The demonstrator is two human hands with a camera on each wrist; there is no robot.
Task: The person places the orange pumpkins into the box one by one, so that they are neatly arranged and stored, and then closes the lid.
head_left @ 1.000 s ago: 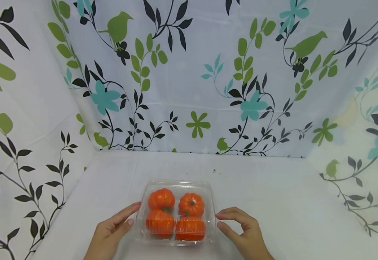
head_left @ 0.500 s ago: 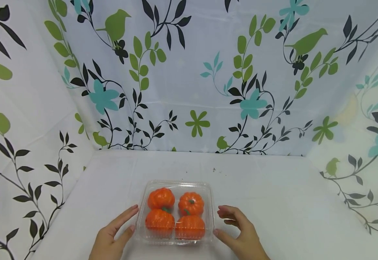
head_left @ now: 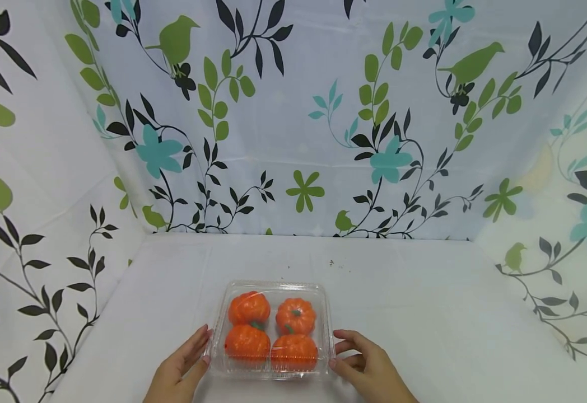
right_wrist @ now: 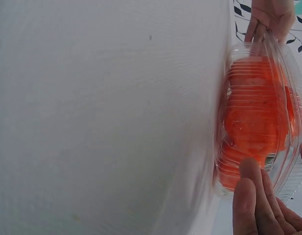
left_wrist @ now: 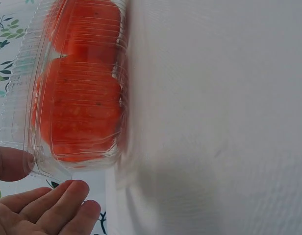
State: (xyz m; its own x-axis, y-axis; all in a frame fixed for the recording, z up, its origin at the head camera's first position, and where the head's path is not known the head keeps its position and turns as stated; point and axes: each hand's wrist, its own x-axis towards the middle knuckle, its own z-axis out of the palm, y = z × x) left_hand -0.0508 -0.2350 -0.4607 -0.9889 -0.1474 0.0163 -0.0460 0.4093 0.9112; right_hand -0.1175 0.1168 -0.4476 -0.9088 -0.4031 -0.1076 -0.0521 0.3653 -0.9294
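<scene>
A clear plastic clamshell container (head_left: 330, 319) sits on the white tabletop with its lid down. Inside are several small orange pumpkins (head_left: 296, 316), some with green stems. My left hand (head_left: 178, 369) is at the container's left side; in the left wrist view its thumb (left_wrist: 13, 164) meets the rim at a corner, while the relaxed fingers (left_wrist: 67, 208) lie just below. My right hand (head_left: 366, 366) is at the opposite side, thumb tip by the front right corner. In the right wrist view its fingers (right_wrist: 254, 196) reach along the ribbed wall.
White cloth covers the table (head_left: 414, 302). Behind it hangs a curtain (head_left: 283, 123) printed with leaves, birds and flowers, and similar patterned cloth (head_left: 46, 184) closes off the sides. A few tiny dark specks (head_left: 331, 263) dot the tabletop behind the container.
The right hand's fingers lifted away from the container's side, then came back lower along it. The left hand has shifted slightly right and down toward the front left corner. The container stays put.
</scene>
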